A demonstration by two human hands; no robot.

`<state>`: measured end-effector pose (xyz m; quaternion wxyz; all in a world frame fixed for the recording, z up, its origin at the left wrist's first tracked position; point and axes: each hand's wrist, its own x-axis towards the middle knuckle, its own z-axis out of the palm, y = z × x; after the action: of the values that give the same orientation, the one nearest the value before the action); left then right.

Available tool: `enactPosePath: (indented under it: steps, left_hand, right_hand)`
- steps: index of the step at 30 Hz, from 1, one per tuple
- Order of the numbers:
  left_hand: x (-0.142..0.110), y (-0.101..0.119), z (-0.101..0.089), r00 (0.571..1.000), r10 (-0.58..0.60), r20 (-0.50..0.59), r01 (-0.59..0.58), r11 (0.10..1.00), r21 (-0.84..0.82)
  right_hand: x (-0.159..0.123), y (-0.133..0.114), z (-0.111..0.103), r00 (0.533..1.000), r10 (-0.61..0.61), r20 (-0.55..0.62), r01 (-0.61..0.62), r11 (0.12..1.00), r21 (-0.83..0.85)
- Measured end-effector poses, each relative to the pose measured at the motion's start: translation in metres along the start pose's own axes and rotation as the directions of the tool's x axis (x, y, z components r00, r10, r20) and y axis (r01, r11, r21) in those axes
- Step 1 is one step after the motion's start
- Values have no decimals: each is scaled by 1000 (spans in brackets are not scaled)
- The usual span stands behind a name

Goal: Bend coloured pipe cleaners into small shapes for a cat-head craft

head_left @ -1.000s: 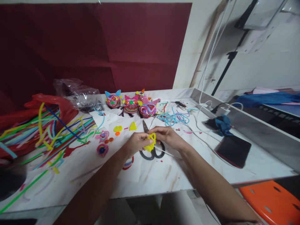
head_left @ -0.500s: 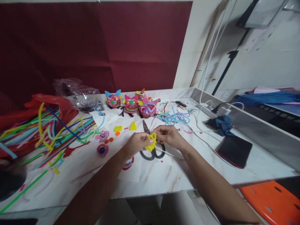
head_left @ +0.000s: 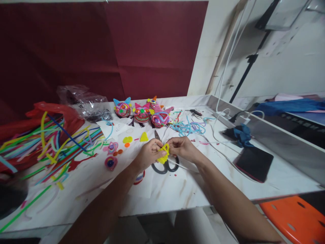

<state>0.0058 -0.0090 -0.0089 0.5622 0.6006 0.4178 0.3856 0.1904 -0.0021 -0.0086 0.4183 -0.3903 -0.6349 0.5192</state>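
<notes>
Above the middle of the white table, a yellow pipe-cleaner piece with a loop at its top is between my two hands. My left hand pinches its left side between thumb and fingers. At its right edge, my right hand has thumb and fingertips closed at the loop. The fingers partly cover the piece. Directly beneath lie scissors with black handles, their middle hidden by the hands. A yellow triangular piece rests just beyond the left hand, near yellow discs.
Several colourful animal heads stand at the back. Pipe cleaners spill from a red bag on the left. Pink pieces with blue centres lie nearer. Light-blue strands, cables and a black device are to the right.
The right hand shifted slightly right and stayed at the loop. The left fingers have lifted and curled over the yellow piece, whose loop now looks more pointed. The scissors have stayed put.
</notes>
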Motion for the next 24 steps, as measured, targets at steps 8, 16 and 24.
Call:
enactPosePath:
  steps: [8, 16, 24]
  left_hand:
    - [-2, 4, 0, 1000, 24, -14, -24, 1000, 17]
    - [-1, 2, 1, 994, 34, -108, -34, 999, -3]
    - [0, 1, 1, 978, 65, -199, -69, 997, -15]
  right_hand:
    - [-2, 0, -3, 999, 22, 37, -21, 1000, -21]
    - [0, -2, 5, 998, 34, -46, -28, 992, 122]
    - [1, 4, 11, 988, 26, -150, -3, 989, 147]
